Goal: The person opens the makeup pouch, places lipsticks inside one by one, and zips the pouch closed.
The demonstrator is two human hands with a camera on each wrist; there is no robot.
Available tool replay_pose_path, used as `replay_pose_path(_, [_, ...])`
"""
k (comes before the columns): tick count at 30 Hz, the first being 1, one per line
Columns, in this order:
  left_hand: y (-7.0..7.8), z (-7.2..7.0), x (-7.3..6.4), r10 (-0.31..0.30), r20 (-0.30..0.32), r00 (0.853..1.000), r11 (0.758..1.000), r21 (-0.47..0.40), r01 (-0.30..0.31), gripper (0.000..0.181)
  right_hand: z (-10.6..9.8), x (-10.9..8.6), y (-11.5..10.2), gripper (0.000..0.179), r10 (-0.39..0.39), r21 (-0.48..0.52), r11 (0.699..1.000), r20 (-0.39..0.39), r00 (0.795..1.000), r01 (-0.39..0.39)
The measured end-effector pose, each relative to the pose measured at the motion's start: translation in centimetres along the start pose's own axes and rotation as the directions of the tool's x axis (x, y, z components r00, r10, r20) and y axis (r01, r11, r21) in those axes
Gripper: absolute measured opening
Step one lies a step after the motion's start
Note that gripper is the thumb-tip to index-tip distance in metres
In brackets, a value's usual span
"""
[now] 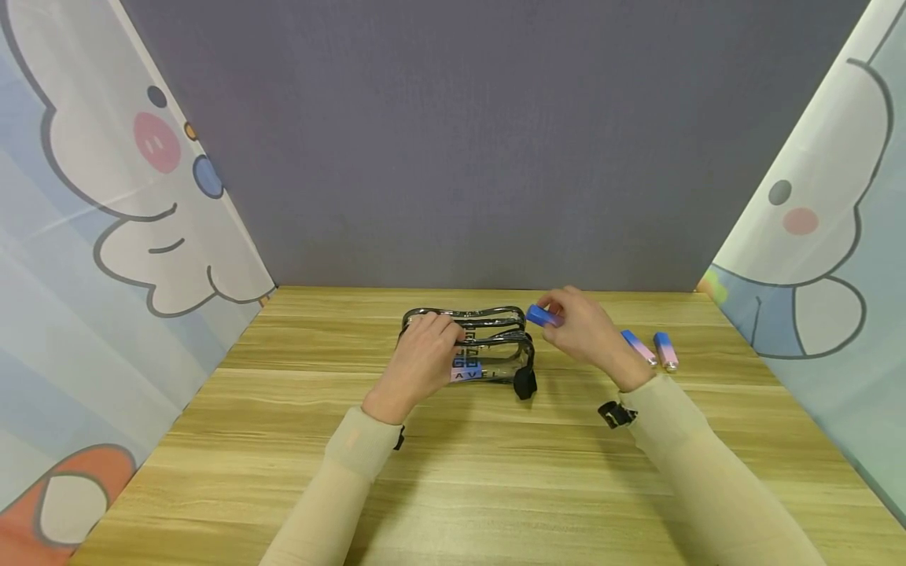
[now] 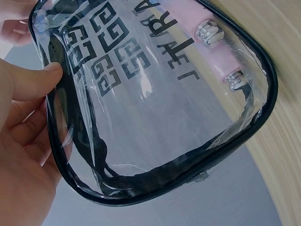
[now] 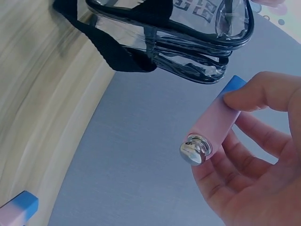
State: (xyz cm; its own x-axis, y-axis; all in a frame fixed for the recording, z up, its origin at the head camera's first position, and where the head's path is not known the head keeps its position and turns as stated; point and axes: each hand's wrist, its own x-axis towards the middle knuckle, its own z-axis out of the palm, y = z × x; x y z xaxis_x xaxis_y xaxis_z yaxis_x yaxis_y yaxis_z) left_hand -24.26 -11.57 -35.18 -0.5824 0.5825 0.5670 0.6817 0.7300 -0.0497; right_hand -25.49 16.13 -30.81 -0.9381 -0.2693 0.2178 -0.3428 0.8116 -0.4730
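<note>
A blue-and-pink tube, pinched between thumb and fingers of the right hand, is held up toward the far edge of the table, just beside a clear bag. The left hand pinches the bag's black-edged rim. Inside the bag (its printed side is see-through) lie silver-ended pink tubes. Two loose tubes lie toward the table's far right corner.
</note>
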Motion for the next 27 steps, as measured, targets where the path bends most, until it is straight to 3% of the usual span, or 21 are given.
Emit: replay_pose_path(27, [-0.1, 0.3, 0.0, 0.002, -0.012, 1.0, 1.0, -0.018, -0.002, 0.02, -0.9, 0.6, -2.1, 0.032, -0.088, 0.056, 0.994, -0.073, 0.993, 0.092])
